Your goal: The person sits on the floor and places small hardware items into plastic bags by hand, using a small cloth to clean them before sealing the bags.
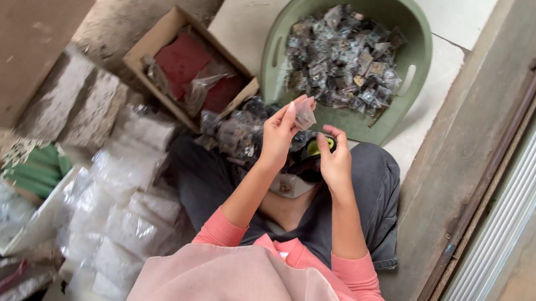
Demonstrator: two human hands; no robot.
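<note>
Left hand point(280, 132) pinches small clear bag point(305, 115) at fingertips, raised over lap. Right hand point(335, 161) just beside, fingers curled, gripping nothing visible. Keep pinch high on bag, mouth up; green tub point(281, 51) lies beyond hands.

Pinched in the left hand point(280, 132) is a small clear glossy plastic packet point(305, 115), beyond it a smooth matt green plastic basin point(413, 47) of shiny packets, to its left a rough brown cardboard box point(156, 42) and crinkly clear bags point(132, 204).
</note>
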